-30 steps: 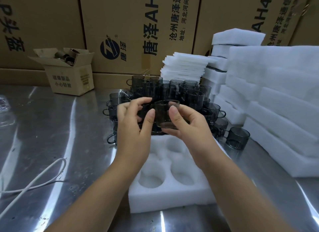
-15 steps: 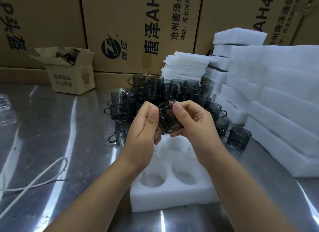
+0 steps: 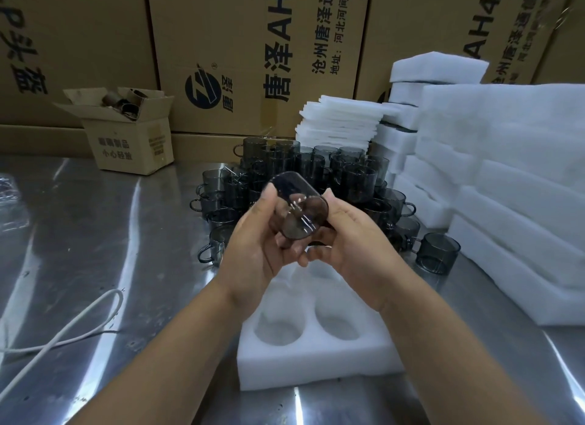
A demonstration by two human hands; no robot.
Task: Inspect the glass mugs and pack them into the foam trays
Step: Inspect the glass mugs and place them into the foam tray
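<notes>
Both hands, the left hand (image 3: pixel 253 244) and right hand (image 3: pixel 354 244), are gripping one tilted glass mug (image 3: pixel 299 209) for inspecting, while the foam tray (image 3: pixel 316 371) is showing only empty pockets and many mugs (image 3: pixel 316 171) are waiting.

smoky glass mug (image 3: pixel 299 210) tipped sideways, gripped by left hand (image 3: pixel 256 244) and right hand (image 3: pixel 354 244) (above foam tray (image 3: pixel 316 364))

Blocked behind the foam tray (image 3: pixel 316 367) by clustered glass mugs (image 3: pixel 357 177), rightward by foam stacks (image 3: pixel 512 184); open leftward over steel table (image 3: pixel 104 234).
</notes>
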